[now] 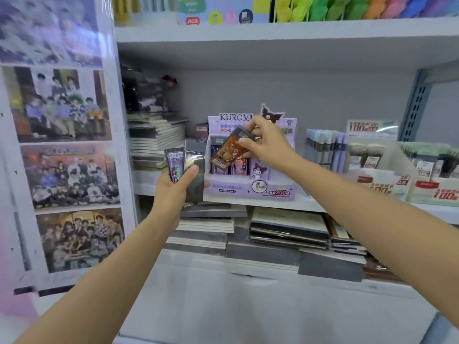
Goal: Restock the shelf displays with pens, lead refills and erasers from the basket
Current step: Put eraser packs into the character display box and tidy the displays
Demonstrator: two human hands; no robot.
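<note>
**One pack at the Kuromi box, two more in the other hand**

The right hand (267,145) reaches up to the Kuromi display box (250,191) and pinches a single orange-brown pack (227,151) between thumb and fingertips. The pack hangs tilted over the front compartment, just above the purple packs already standing there; whether it touches them cannot be told.

The left hand (171,194) is lower and to the left, clear of the right hand and just beside the box's left edge. Its fingers and thumb are curled round two packs held upright and fanned: a purple pack (174,165) on the left and a dark glossy pack (196,165) on the right. A printed corner shows beneath them, perhaps a third pack, though that is unclear.

The Kuromi box stands on the middle shelf (313,206). To its right are a bundle of lilac and pale pens (332,150), then two green-and-white display boxes (382,187), side by side. One stack of notebooks (156,140) sits left of the Kuromi box, and more notebooks lie in piles (285,227) on the level below. A side panel (62,170) on the left carries four group photographs.
</note>
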